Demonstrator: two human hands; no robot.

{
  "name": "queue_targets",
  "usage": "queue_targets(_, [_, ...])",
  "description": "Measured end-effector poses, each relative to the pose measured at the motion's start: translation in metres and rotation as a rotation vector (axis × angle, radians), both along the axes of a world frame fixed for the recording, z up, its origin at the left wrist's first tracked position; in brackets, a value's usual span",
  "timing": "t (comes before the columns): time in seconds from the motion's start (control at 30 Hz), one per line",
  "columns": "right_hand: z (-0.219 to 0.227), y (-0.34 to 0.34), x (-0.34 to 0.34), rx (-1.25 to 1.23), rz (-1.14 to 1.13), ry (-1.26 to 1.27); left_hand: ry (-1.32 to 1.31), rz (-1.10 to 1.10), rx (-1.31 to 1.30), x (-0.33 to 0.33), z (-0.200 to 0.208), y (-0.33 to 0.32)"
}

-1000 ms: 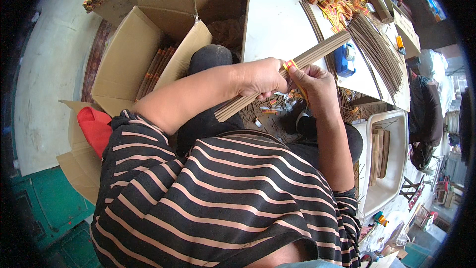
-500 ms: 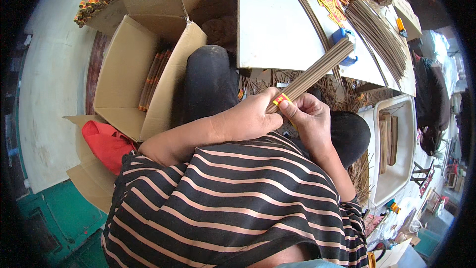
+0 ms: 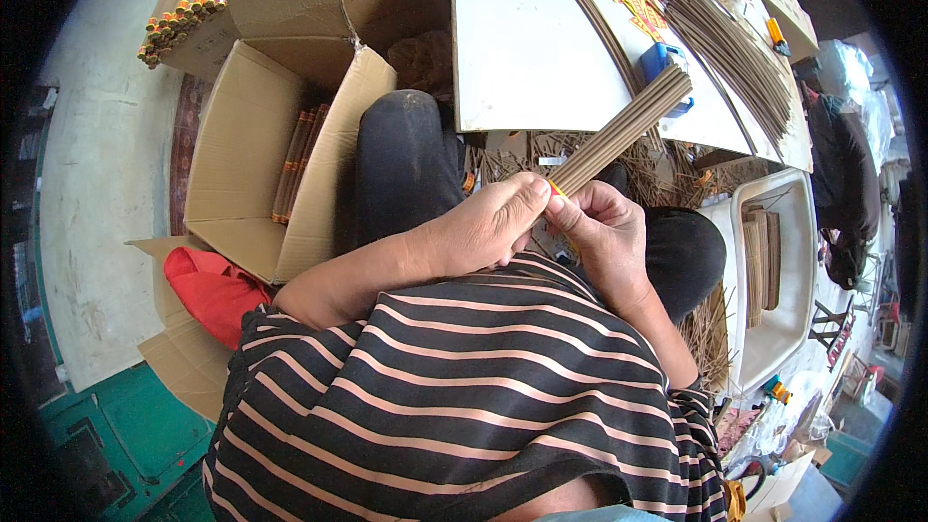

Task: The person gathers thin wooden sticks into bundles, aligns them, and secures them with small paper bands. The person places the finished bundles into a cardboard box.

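Between my two hands, over my lap, a bundle of brown incense sticks [image 3: 628,128] slants up to the right, its far end above the table. My left hand [image 3: 495,217] is closed around the lower end, thumb on top. My right hand [image 3: 601,232] pinches the bundle from the other side, thumb and fingers on the red and yellow paper band [image 3: 555,189]. Most of that band is covered by my thumbs. Just behind the bundle's far end, a blue tape dispenser or glue holder [image 3: 663,66] sits on the white table [image 3: 532,48].
Left of my knee stands an open cardboard box [image 3: 232,155] with banded bundles [image 3: 302,159] inside. Loose sticks [image 3: 739,58] and paper bands [image 3: 638,5] lie on the table. A white tub [image 3: 797,261] holds more sticks at right. Red cloth [image 3: 215,295] lies by my left elbow.
My left thumb has moved up onto the paper band, which is now mostly covered. The bundle stays at nearly the same slant in both hands. The view has shifted slightly.
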State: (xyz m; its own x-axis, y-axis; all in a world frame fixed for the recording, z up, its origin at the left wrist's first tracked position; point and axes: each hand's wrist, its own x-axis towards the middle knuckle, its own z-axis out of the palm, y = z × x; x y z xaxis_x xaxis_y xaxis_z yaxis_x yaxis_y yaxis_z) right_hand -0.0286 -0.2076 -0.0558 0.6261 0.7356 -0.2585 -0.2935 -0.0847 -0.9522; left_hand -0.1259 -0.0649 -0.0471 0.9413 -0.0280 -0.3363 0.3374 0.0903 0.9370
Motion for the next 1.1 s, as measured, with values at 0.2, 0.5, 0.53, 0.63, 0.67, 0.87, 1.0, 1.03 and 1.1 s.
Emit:
queue_targets(0.2, [-0.003,-0.001,0.0,0.011,0.003,-0.008,0.032,0.03,-0.033,0.001,0.003,0.0])
queue_targets(0.5, [0.006,0.0,0.003,0.01,0.042,0.046,0.068,0.052,-0.074,0.001,0.004,0.0])
queue_targets(0.53, [0.004,0.0,0.005,-0.018,0.051,0.012,0.055,0.052,-0.07,0.0,0.003,0.0])
queue_targets(0.63, [-0.005,-0.001,0.007,0.008,0.062,0.0,0.042,0.049,-0.08,-0.001,0.001,0.0])
queue_targets(0.67, [-0.008,-0.001,0.008,0.035,0.062,0.01,0.054,0.046,-0.097,-0.001,0.002,0.001])
queue_targets(0.87, [-0.01,0.013,0.011,0.151,-0.053,-0.088,0.05,0.09,-0.012,-0.001,0.009,0.0])
queue_targets(1.0, [-0.011,0.006,0.015,-0.068,-0.076,-0.405,-0.022,0.172,0.115,0.0,0.012,-0.006])
queue_targets(1.03, [-0.005,0.005,0.013,-0.082,-0.048,-0.301,-0.032,0.181,0.139,0.0,0.011,-0.008])
queue_targets(1.1, [0.011,0.004,0.01,-0.11,0.007,-0.092,-0.051,0.198,0.189,-0.001,0.01,-0.01])
